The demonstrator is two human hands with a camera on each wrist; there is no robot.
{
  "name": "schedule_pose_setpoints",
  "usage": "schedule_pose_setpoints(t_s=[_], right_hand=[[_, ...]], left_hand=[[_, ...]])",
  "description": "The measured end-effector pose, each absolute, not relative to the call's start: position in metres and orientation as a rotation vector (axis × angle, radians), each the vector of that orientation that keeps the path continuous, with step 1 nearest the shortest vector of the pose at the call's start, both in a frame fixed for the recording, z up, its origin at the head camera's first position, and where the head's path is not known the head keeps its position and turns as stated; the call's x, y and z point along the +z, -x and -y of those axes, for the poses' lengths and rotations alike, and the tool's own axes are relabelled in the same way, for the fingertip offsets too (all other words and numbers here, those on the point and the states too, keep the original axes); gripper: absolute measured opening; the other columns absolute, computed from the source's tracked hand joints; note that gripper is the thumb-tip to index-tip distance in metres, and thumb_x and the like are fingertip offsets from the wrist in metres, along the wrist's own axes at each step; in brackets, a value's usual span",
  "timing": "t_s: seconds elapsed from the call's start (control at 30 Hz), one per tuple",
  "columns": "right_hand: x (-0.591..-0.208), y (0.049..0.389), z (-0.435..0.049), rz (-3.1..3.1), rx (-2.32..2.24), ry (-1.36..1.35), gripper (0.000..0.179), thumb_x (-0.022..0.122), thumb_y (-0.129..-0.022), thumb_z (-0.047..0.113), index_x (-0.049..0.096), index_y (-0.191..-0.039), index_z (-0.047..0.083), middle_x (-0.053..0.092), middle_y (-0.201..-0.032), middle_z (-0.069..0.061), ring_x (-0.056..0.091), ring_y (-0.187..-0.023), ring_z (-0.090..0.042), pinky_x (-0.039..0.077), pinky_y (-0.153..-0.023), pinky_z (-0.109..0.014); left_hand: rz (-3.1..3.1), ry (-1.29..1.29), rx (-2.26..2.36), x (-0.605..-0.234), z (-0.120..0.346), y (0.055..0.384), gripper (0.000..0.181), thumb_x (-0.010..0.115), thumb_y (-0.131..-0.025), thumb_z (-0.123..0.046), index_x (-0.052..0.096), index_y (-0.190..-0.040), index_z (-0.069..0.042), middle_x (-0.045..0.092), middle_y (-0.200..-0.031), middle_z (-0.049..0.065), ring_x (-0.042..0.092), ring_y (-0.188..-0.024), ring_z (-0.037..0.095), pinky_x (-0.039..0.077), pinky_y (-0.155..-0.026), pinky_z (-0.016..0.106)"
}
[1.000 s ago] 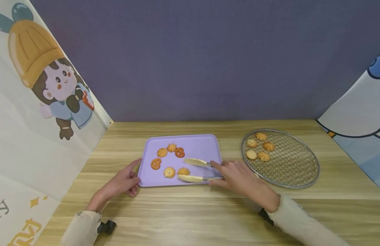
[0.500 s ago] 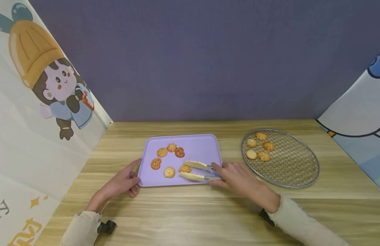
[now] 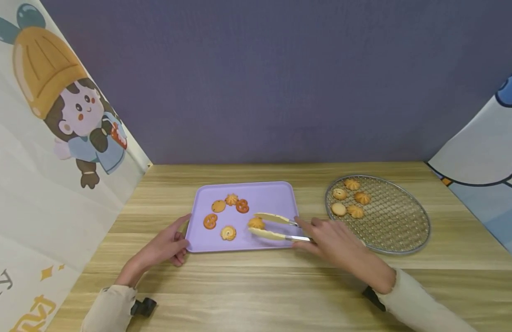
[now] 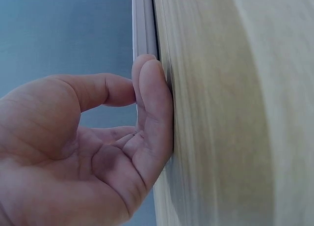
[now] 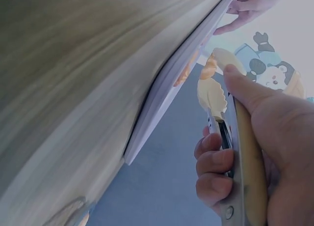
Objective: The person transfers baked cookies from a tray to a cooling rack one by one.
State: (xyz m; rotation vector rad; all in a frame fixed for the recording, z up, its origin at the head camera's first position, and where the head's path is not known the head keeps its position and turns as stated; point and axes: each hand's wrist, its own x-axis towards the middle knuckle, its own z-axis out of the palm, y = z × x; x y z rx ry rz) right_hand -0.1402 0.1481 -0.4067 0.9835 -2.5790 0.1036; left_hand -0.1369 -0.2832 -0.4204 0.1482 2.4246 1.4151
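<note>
My right hand (image 3: 336, 242) grips a pair of tongs (image 3: 272, 234) with cream-coloured tips and metal arms. Between those tips a ridged golden cookie (image 3: 256, 223) is held, and the right wrist view shows this cookie (image 5: 208, 69) raised off the tray surface. Below lies a lavender rectangular tray (image 3: 272, 193) bearing two pretzels, a ring-shaped piped cookie (image 3: 228, 233), a round flat cookie (image 3: 218, 206) and a star-shaped cookie (image 3: 232, 199). My left hand (image 3: 166, 244) holds the tray's left edge near its front corner, thumb and fingers (image 4: 154, 88) on either side of the rim.
To the right stands a round wire rack (image 3: 394, 221) with several cookies grouped on its left part. A wood-grain table (image 3: 247, 290) lies under everything. A dark panel (image 3: 280, 83) rises behind, with printed cartoon sheets on both sides.
The tongs have closed in on the ridged cookie and moved it to the right and slightly up, away from the ring-shaped cookie. The right hand shifted right. My left hand stayed put.
</note>
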Motion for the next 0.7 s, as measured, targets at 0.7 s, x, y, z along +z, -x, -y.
schedule_pose_setpoints(t_s=[0.7], right_hand=[[-0.404,0.119,-0.203,2.516,0.187,-0.857,0.062,0.071,-0.085,0.052,0.063,-0.131,0.011,0.065,-0.074,-0.005,0.046,-0.046,-0.004,0.032,-0.036,-0.018]], left_hand=[[-2.415,-0.147,1.414,-0.420,0.283,0.136,0.077,0.054,-0.096,0.000,0.011,-0.159,-0.006,0.056,-0.079,0.015,0.059,-0.060,0.023,0.061,-0.054,0.040]])
